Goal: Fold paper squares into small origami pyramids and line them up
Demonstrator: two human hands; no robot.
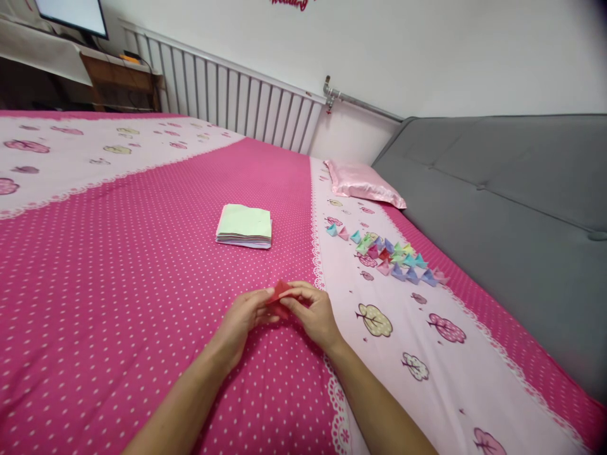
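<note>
Between my two hands is a small folded piece of red paper, partly hidden by the fingers. My left hand pinches its left side, and my right hand pinches its right side. Both hands are just above the pink dotted bedspread. Beyond them lies a stack of square paper sheets with a pale green sheet on top. Over to the right, several small folded paper boats in blue, pink, green, purple, red and yellow stand in rows.
A pink satin pillow lies at the far right, against a grey padded headboard. A white radiator runs along the wall. At the far left, a desk carries a monitor.
</note>
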